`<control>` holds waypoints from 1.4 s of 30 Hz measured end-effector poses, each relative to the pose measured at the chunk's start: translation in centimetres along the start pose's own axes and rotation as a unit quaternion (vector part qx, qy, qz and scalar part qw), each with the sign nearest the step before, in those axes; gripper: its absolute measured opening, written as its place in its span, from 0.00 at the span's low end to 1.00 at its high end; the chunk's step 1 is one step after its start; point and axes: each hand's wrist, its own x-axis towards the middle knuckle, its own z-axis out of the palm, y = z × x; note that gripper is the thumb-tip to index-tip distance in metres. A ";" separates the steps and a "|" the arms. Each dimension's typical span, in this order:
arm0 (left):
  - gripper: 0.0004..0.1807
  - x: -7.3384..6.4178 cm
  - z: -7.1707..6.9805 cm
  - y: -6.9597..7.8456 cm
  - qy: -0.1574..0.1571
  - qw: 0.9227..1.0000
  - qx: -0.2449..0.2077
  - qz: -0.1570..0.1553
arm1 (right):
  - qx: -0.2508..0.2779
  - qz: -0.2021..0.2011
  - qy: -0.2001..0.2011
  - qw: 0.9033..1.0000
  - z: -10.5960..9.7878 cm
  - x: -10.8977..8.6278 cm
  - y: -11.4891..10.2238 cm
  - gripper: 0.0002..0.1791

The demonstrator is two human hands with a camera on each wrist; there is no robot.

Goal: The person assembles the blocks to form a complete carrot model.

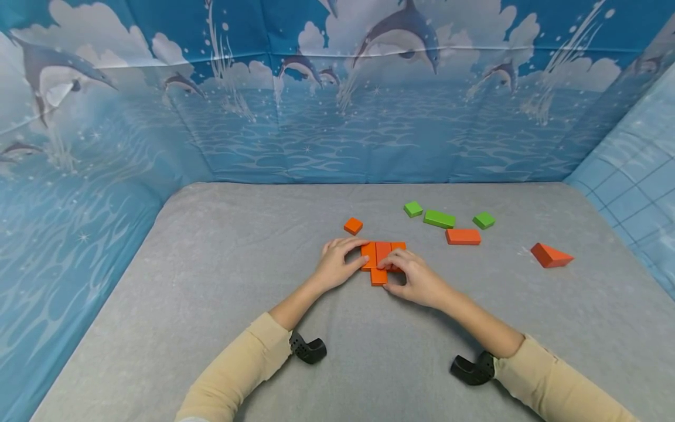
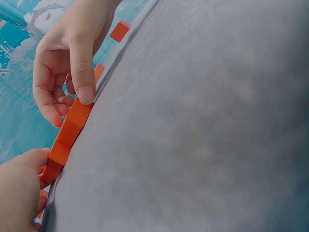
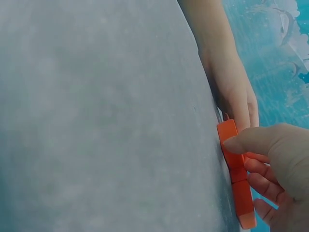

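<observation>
Several flat orange blocks [image 1: 383, 251] lie side by side in a group on the grey cloth. A smaller orange block [image 1: 378, 277] sits against the group's near edge. My left hand [image 1: 336, 262] holds the group's left end, index finger at the far corner and thumb at the side. From the right, my right hand [image 1: 419, 280] pinches the smaller block, its thumb at the near right corner and fingers reaching over the top. In the right wrist view, the right thumb [image 3: 236, 145] touches the near face of an orange block [image 3: 229, 130]. The right fingers partly cover the group's right end.
Just beyond the left hand lies a small orange block [image 1: 353, 226]. Farther right are a green cube [image 1: 413, 209], a long green block [image 1: 439, 219], another green block [image 1: 483, 220], an orange-red bar [image 1: 463, 237] and an orange-red wedge [image 1: 550, 256]. A dolphin-print curtain [image 1: 327, 140] borders the cloth.
</observation>
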 end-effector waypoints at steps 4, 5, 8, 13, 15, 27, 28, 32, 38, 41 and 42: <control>0.21 0.0 0.0 0.0 0.001 1.000 -0.001 0.001 | 0.000 0.002 0.000 1.000 0.0 0.0 0.0 0.16; 0.21 0.0 0.0 0.0 0.001 1.000 -0.002 0.001 | 0.000 0.002 0.000 1.000 0.0 0.0 0.0 0.16; 0.21 0.0 0.1 0.0 0.000 1.000 -0.002 0.000 | 0.020 -0.001 -0.004 1.000 -0.1 0.1 0.1 0.17; 0.21 -0.1 0.1 -0.1 -0.002 1.000 -0.001 -0.001 | 0.090 -0.001 -0.018 0.996 -1.5 1.2 0.6 0.17; 0.21 -0.1 0.1 0.0 -0.002 1.000 -0.002 -0.001 | 0.101 0.006 -0.019 0.995 -2.3 2.1 1.1 0.16; 0.21 0.0 0.1 0.0 -0.004 1.000 -0.005 0.004 | 0.076 0.041 -0.082 0.993 -3.4 7.8 4.2 0.22; 0.21 0.0 0.1 0.0 -0.004 1.000 -0.006 0.005 | 0.075 0.038 -0.091 0.992 -3.2 8.2 4.3 0.22; 0.22 0.0 0.1 0.0 -0.001 1.000 -0.008 0.011 | 0.077 0.023 -0.116 0.990 -2.4 9.4 4.9 0.24; 0.21 -0.1 0.0 0.0 0.002 1.000 -0.012 0.013 | 0.082 0.017 -0.141 0.986 -1.5 10.6 5.6 0.25; 0.21 0.0 0.0 0.1 0.003 1.000 -0.011 0.014 | 0.059 0.028 -0.150 0.986 -1.2 10.9 5.7 0.25; 0.21 0.0 0.0 0.0 0.003 1.000 -0.011 0.014 | 0.048 0.034 -0.153 0.986 -1.1 10.9 5.7 0.25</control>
